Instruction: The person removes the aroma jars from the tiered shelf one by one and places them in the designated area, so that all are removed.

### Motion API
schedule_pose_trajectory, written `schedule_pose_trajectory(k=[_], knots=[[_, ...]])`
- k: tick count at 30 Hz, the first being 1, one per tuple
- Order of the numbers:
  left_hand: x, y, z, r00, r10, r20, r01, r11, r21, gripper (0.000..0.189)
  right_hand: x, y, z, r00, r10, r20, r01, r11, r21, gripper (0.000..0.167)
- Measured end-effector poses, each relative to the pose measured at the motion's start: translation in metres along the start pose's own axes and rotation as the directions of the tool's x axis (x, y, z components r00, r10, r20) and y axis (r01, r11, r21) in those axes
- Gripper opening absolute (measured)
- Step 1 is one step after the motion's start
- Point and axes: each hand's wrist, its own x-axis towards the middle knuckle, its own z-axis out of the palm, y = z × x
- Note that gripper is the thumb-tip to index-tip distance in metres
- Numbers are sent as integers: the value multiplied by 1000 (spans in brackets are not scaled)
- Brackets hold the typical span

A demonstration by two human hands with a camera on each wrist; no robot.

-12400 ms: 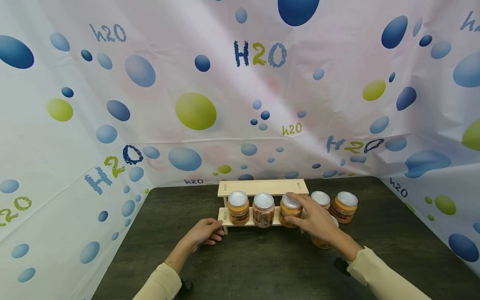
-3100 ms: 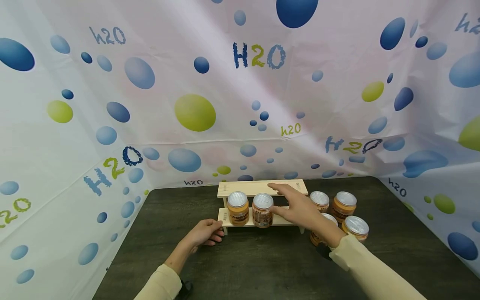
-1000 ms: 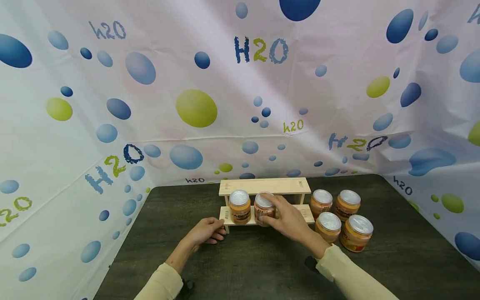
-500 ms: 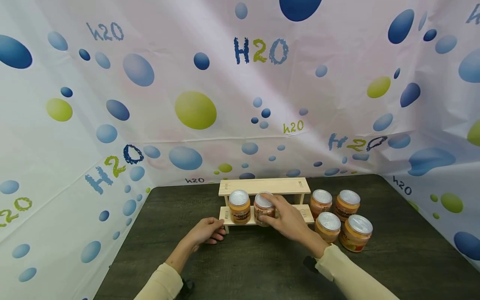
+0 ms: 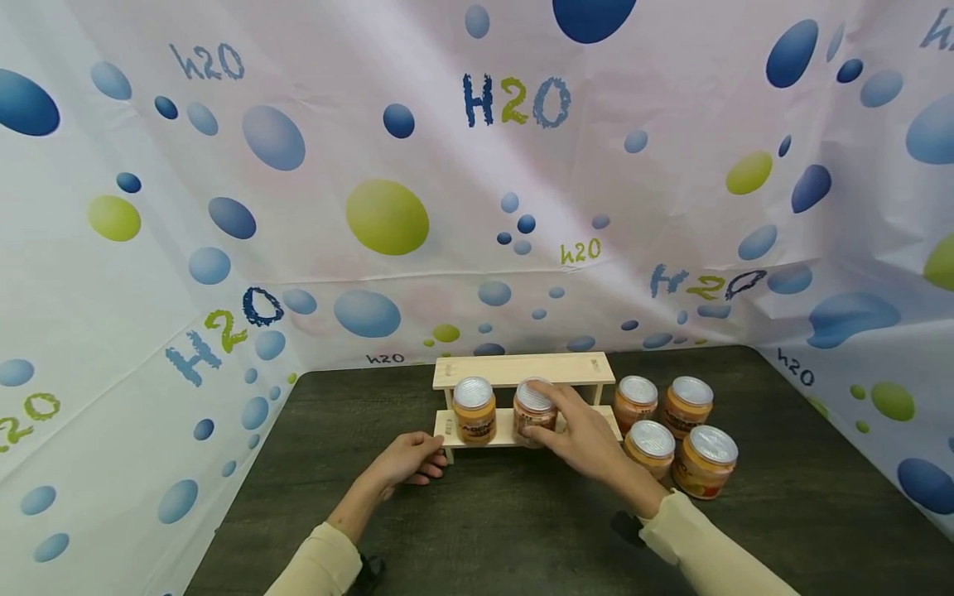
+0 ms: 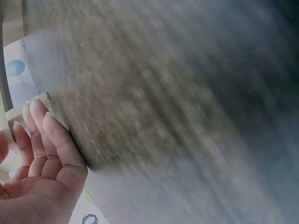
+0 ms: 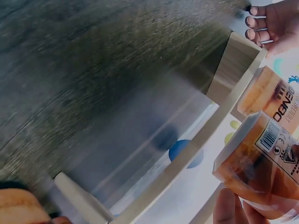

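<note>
A two-step light wooden rack stands on the dark table. My left hand pinches the left end of its lower step, thumb above and fingers curled beneath; the left wrist view shows those fingers against the wood. My right hand grips an orange-brown jar with a silver lid over the lower step, covering its right side. In the right wrist view that jar shows a barcode label and clear base edge. Another such jar stands upright on the step's left part.
Several matching jars stand grouped on the table right of the rack, among them a front jar and a back jar. A white patterned sheet hangs behind and at both sides of the table.
Since the oldest frame, the lower step's rightmost jar has gone to the table group at right. My right hand took hold of the middle jar and has shifted it slightly right. The left hand stayed.
</note>
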Motion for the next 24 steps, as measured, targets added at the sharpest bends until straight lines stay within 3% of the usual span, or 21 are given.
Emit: schedule_pose_trajectory(k=[24], knots=[[4,-2,-1,1000,-9,8,9,1000,2,40,-39,19,-43,999,34,-10,-34,999,-27,69]])
